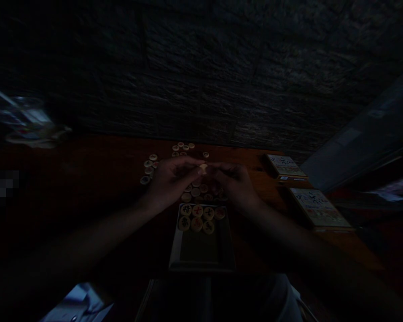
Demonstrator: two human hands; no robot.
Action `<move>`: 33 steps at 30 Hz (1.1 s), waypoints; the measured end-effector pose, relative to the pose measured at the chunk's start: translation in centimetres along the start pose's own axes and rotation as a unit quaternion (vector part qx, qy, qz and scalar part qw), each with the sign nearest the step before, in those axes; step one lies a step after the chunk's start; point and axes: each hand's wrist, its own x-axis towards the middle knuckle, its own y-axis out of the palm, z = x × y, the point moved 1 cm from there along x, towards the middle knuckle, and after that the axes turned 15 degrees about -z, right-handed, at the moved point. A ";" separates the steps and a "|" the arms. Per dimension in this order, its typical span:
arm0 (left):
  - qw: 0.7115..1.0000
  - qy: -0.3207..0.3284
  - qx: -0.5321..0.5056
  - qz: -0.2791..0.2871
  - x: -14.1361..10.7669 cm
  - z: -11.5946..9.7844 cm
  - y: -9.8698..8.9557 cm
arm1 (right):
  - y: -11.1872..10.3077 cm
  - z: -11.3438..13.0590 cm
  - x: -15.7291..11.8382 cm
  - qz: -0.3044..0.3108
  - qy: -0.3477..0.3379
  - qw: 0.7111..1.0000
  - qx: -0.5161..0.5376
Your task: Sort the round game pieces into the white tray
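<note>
Between my two hands is a small pale xiangqi piece (203, 169), held up above the table. My left hand (166, 181) pinches it from the left with thumb and index finger. From the right, the fingertips of my right hand (238, 181) close on the same piece. Just below the hands sits an open box (175, 250) with two rows of round xiangqi pieces in its far part, faces up, with red and black characters. Loose xiangqi pieces (195, 192) lie on the table under and around my hands, some partly hidden by them.
Two printed boxes (319, 208) lie at the right of the wooden table (104, 156). More loose pieces are near the far edge, by a dark stone wall (201, 80). At far left stands a clear cup (30, 116) with a straw. The scene is very dim.
</note>
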 end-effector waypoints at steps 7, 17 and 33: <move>1.000 0.010 0.024 -0.003 -0.3 -0.1 0.0 | -0.1 -0.3 0.3 -0.012 -0.047 0.998 -0.031; 0.997 0.043 0.053 0.020 -0.4 0.7 0.1 | 0.0 -0.4 0.2 0.001 -0.034 0.999 -0.037; 0.999 0.021 -0.008 0.026 -0.2 0.2 -0.1 | -0.1 0.1 0.4 0.008 0.027 1.000 0.010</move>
